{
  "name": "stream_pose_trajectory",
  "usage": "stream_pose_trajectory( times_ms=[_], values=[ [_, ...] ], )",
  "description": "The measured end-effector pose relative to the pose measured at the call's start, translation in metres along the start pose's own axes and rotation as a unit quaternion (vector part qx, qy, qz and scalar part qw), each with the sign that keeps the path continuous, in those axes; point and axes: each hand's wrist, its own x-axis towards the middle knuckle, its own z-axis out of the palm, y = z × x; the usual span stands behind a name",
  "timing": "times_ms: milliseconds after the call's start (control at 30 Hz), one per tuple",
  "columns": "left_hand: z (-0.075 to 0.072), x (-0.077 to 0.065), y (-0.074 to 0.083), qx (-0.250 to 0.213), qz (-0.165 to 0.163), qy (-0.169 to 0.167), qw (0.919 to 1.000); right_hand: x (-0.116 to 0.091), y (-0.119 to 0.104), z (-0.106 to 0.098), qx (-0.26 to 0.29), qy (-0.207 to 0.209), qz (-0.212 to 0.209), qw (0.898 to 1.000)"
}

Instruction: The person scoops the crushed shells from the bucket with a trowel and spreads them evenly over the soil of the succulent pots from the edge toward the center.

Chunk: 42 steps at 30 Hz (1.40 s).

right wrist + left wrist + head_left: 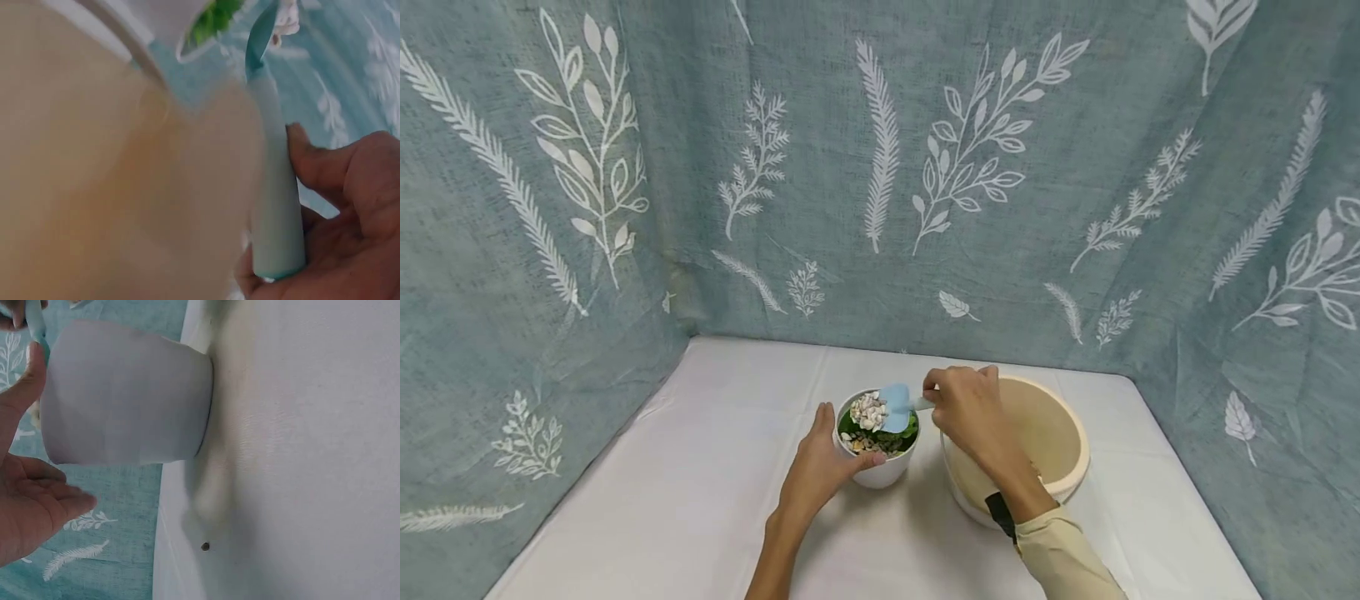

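A small white pot (882,475) stands on the table, with green leaves (852,427) and some pebbles (867,444) inside. Over its opening is the light blue blade of a small hand trowel (895,407), bearing a heap of whitish pebbles (868,412). My right hand (967,408) grips the trowel's pale handle (275,187) from the right side. At the pot's near left, my left hand (822,461) is spread, its thumb at the rim and its other fingers extended along the left side. In the left wrist view those fingers (56,500) stand apart from the pot wall.
A large cream-coloured pot (1078,450) stands just right of the small one, under my right forearm. One small dark bit (205,546) lies on the white tablecloth (700,467). Grey-green curtains (820,167) with white leaf prints enclose the table's back and sides.
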Motion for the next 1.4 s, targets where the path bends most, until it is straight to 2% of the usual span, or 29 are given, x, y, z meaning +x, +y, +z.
stream_pose_trajectory(
  times_ms=[100, 167, 267, 333, 467, 600, 700, 867, 1000, 1133, 1233, 1300, 1400],
  values=[
    [0.009, -0.006, -0.004, -0.014, -0.014, -0.009, 0.9998, -0.005, -0.007, 0.014, -0.08, 0.036, -0.055, 0.995],
    [0.014, -0.009, -0.005, -0.014, -0.014, -0.013, 0.9997, -0.009, -0.009, 0.021, -0.137, 0.07, -0.092, 0.984],
    [0.019, -0.013, -0.005, -0.008, -0.005, -0.014, 0.9999, -0.013, -0.011, 0.024, -0.194, 0.115, -0.132, 0.965],
    [0.021, -0.013, -0.004, -0.005, 0.002, -0.009, 0.9999, -0.013, -0.011, 0.023, -0.214, 0.133, -0.153, 0.955],
    [0.023, -0.01, -0.003, -0.006, 0.0, -0.01, 0.9999, -0.015, -0.01, 0.02, -0.231, 0.153, -0.19, 0.942],
    [0.025, -0.008, -0.002, -0.001, -0.007, -0.019, 0.9998, -0.018, -0.005, 0.02, -0.239, 0.172, -0.202, 0.934],
    [0.026, -0.007, -0.002, 0.003, -0.008, -0.024, 0.9997, -0.022, -0.001, 0.018, -0.23, 0.185, -0.19, 0.936],
    [0.027, -0.006, 0.0, 0.008, -0.013, -0.033, 0.9993, -0.028, 0.012, 0.011, -0.18, 0.213, -0.137, 0.95],
    [0.025, -0.001, 0.006, 0.027, -0.007, -0.044, 0.9987, -0.037, 0.033, -0.005, -0.142, 0.244, -0.088, 0.955],
    [0.017, 0.004, 0.015, 0.046, 0.007, -0.051, 0.9976, -0.05, 0.056, -0.027, -0.13, 0.25, -0.05, 0.958],
    [0.016, 0.004, 0.023, 0.038, 0.028, -0.028, 0.9985, -0.059, 0.074, -0.043, -0.144, 0.24, -0.028, 0.96],
    [0.019, 0.003, 0.032, 0.029, 0.061, 0.013, 0.9976, -0.065, 0.086, -0.053, -0.168, 0.221, -0.016, 0.96],
    [0.033, 0.0, 0.047, 0.01, 0.127, 0.072, 0.9892, -0.07, 0.102, -0.061, -0.206, 0.149, 0.005, 0.967]
  ],
)
